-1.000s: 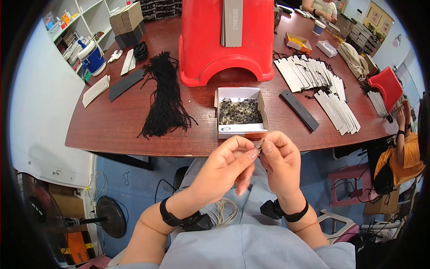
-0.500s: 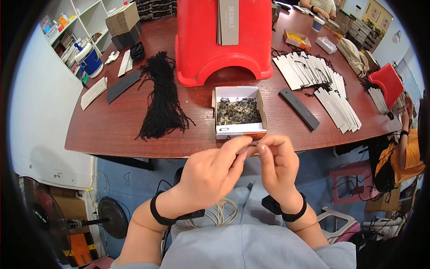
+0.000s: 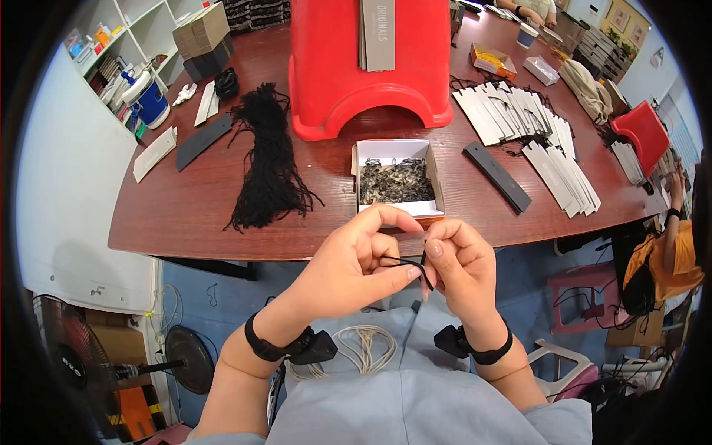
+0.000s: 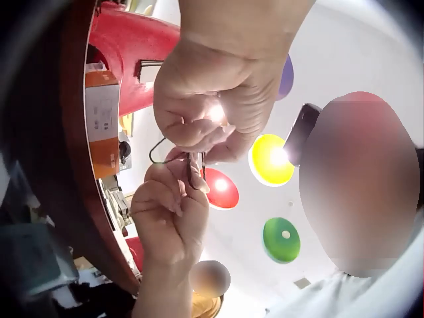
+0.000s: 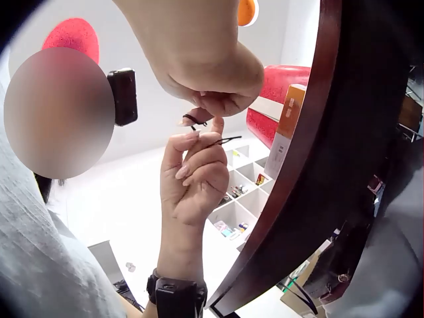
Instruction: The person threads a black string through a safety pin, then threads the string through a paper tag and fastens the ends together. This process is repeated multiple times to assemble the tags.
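A thin black cord [image 3: 421, 268] runs between the two hands, just off the table's front edge. My left hand [image 3: 343, 261] has its fingers curled round part of the cord, the thumb lying along it. My right hand [image 3: 466, 268] pinches the cord between thumb and index finger. In the right wrist view, the cord [image 5: 228, 140] sticks out past the left hand [image 5: 195, 179] and bends near the fingertips. Beyond the hands stands a white-lined box [image 3: 436, 199] holding many small dark clips [image 3: 397, 180]. Whether a clip is between the fingers, I cannot tell.
Behind the box stands a red stool [image 3: 371, 96] with grey tags [image 3: 380, 37] on it. A bundle of black cords [image 3: 265, 163] lies left. At right lie a dark grey strip [image 3: 497, 178] and pale tags [image 3: 560, 178]. Another person's arm [image 3: 671, 237] is at far right.
The left hand has turned and its index finger has lifted away from the right fingertips. More of the black cord shows, looped between the hands. The right hand has stayed nearly in place.
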Demonstrator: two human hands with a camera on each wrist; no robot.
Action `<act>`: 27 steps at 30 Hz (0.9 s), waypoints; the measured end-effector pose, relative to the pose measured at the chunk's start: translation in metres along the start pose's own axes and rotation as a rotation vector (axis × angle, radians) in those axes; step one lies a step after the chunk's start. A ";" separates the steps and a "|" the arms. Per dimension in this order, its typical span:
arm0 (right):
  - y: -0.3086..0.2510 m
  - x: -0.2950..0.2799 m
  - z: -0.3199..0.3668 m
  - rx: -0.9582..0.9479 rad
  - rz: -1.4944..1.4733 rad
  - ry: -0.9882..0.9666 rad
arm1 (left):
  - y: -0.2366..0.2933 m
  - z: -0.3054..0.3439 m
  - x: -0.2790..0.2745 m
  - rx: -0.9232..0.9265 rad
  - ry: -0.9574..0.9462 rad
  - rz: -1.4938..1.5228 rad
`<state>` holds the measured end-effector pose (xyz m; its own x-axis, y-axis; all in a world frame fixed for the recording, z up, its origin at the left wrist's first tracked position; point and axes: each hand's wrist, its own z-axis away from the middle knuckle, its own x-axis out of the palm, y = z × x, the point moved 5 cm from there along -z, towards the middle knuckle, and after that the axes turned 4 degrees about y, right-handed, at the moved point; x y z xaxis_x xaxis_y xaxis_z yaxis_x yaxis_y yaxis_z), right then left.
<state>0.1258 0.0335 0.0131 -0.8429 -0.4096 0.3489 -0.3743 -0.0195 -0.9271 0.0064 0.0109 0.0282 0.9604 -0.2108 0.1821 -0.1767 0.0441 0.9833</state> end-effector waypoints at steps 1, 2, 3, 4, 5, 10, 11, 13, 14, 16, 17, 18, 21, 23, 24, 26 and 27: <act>0.000 0.001 0.000 0.023 -0.028 -0.023 | 0.000 -0.002 0.000 -0.103 0.008 0.071; 0.001 0.001 0.001 0.046 -0.055 -0.045 | -0.003 -0.002 0.000 -0.206 0.015 0.142; 0.001 0.001 0.001 0.046 -0.055 -0.045 | -0.003 -0.003 0.000 -0.206 0.015 0.142; 0.001 0.003 0.001 0.064 -0.074 -0.067 | -0.006 -0.003 0.000 -0.240 0.005 0.117; 0.002 0.004 0.001 0.083 -0.094 -0.088 | -0.008 -0.003 0.000 -0.275 -0.005 0.092; 0.001 -0.003 -0.002 0.148 -0.077 -0.095 | -0.008 0.001 0.006 -0.181 -0.176 0.084; 0.001 -0.001 -0.002 0.142 -0.057 -0.068 | -0.009 0.001 0.003 -0.125 -0.097 0.008; 0.001 -0.001 -0.002 0.137 -0.036 -0.044 | -0.006 0.002 -0.001 -0.068 -0.015 -0.068; 0.001 0.000 -0.002 0.123 -0.033 -0.056 | -0.004 0.003 0.000 -0.111 -0.012 -0.052; 0.002 0.002 -0.001 0.111 -0.032 -0.069 | -0.004 0.003 -0.001 -0.155 -0.007 -0.036; 0.002 0.003 -0.001 0.125 -0.067 -0.082 | -0.007 0.003 0.000 -0.216 -0.019 0.068; 0.002 0.005 -0.001 0.138 -0.103 -0.096 | -0.011 0.002 0.001 -0.276 -0.031 0.172; 0.007 0.002 -0.001 0.262 -0.105 -0.172 | -0.018 0.001 0.002 -0.301 -0.066 0.277; 0.007 0.000 -0.003 0.287 -0.145 -0.191 | -0.022 0.001 0.003 -0.332 -0.100 0.368; 0.009 0.000 -0.003 0.313 -0.187 -0.211 | -0.023 0.002 0.004 -0.363 -0.133 0.458; 0.012 -0.002 -0.003 0.327 -0.230 -0.214 | -0.025 0.002 0.005 -0.368 -0.132 0.499; 0.014 -0.002 -0.003 0.341 -0.274 -0.217 | -0.026 0.003 0.005 -0.374 -0.132 0.539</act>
<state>0.1211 0.0368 0.0003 -0.6176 -0.5275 0.5834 -0.3923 -0.4363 -0.8098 0.0155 0.0059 0.0040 0.7201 -0.1809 0.6699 -0.5154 0.5070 0.6909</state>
